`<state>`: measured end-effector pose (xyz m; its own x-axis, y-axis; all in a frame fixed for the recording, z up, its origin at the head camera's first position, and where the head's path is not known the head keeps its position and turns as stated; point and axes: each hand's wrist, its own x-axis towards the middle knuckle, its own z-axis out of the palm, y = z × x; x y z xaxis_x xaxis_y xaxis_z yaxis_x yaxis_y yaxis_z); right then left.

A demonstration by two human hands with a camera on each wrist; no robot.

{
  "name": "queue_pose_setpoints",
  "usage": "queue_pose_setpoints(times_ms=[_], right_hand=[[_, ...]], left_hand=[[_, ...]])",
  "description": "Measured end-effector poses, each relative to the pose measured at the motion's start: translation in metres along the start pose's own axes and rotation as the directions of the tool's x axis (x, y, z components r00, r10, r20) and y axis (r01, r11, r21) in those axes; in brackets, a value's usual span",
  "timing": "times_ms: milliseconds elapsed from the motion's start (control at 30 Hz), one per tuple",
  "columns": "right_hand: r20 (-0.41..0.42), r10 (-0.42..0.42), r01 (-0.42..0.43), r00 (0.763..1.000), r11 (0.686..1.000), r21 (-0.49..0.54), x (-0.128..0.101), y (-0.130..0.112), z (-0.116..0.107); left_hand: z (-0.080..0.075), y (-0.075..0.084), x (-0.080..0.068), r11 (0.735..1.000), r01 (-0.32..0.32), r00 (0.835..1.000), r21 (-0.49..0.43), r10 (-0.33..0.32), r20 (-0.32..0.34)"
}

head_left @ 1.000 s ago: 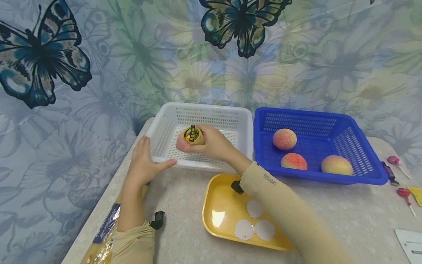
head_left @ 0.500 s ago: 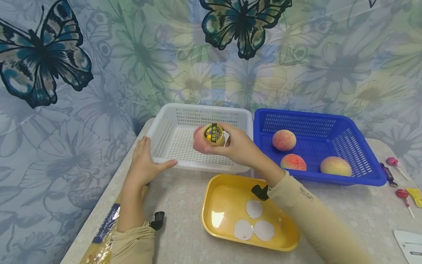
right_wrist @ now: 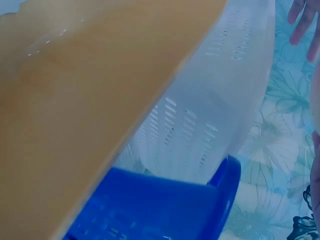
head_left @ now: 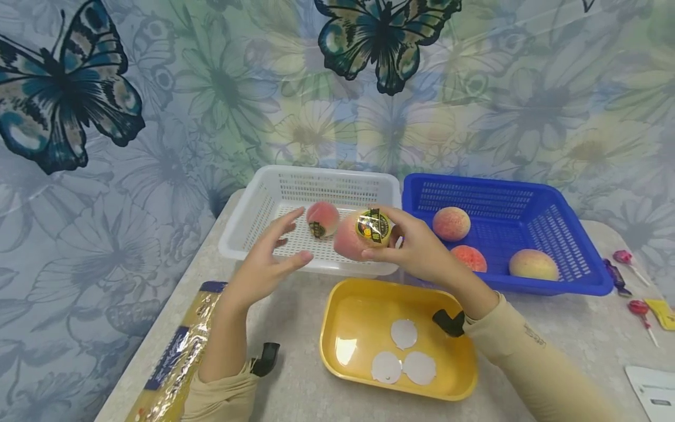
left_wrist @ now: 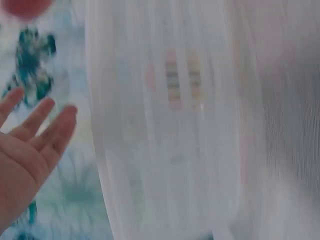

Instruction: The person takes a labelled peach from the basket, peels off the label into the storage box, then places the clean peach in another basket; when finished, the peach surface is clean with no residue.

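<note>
My right hand (head_left: 419, 243) grips a large pink peach (head_left: 348, 239) with a round black-and-gold label, over the front right part of the white basket (head_left: 311, 264). A second, smaller pink peach (head_left: 323, 214) with a similar label lies in that basket. My left hand (head_left: 263, 266) hovers at the basket's front left, fingers spread and holding nothing, its fingertips a little left of the smaller peach. In the left wrist view the same open hand (left_wrist: 25, 155) shows beside the white basket wall (left_wrist: 165, 150).
Several peaches, one of them a yellowish peach (head_left: 534, 265), lie in the blue basket (head_left: 495, 187) on the right. A yellow tray (head_left: 358, 316) with three white paper discs (head_left: 404, 334) stands in front. Lollipops (head_left: 639, 308) lie far right, a gold packet (head_left: 179, 357) at left.
My right hand has carried the large peach rightward and nearer. My left hand has left the white basket's rim and moved right, fingers spread. The smaller peach in that basket now shows.
</note>
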<state>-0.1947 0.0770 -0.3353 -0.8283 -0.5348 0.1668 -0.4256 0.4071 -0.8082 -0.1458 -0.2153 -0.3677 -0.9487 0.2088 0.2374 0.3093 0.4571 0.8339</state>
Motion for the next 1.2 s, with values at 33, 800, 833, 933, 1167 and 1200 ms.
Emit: queue_pose_setpoints(times_ms=[33, 800, 833, 933, 1167, 1200], right_hand=[[-0.002, -0.009, 0.009, 1.0, 1.0, 0.002, -0.002, 0.0, -0.001], [-0.11, -0.176, 0.18, 0.978, 0.983, 0.028, -0.038, 0.0, -0.015], [-0.122, -0.176, 0.181, 0.977, 0.983, 0.025, -0.039, 0.0, -0.016], [-0.142, -0.158, 0.164, 0.977, 0.986, 0.029, -0.041, 0.0, -0.015], [-0.131, -0.099, 0.115, 0.986, 0.986, 0.123, -0.041, 0.001, -0.014], [-0.111, -0.07, 0.088, 0.991, 0.983, 0.162, -0.042, 0.001, -0.014]], left_hand=[[0.007, 0.004, 0.002, 0.999, -0.035, 0.999, -0.039, 0.036, 0.03], [0.071, 0.034, 0.02, 0.867, -0.084, 0.973, -0.491, 0.179, 0.149], [0.071, 0.034, 0.02, 0.871, -0.087, 0.974, -0.483, 0.177, 0.144], [0.071, 0.035, 0.02, 0.897, -0.088, 0.98, -0.434, 0.157, 0.126], [0.074, 0.035, 0.019, 0.927, -0.05, 0.987, -0.372, 0.103, 0.124], [0.075, 0.035, 0.019, 0.926, -0.048, 0.987, -0.373, 0.101, 0.124]])
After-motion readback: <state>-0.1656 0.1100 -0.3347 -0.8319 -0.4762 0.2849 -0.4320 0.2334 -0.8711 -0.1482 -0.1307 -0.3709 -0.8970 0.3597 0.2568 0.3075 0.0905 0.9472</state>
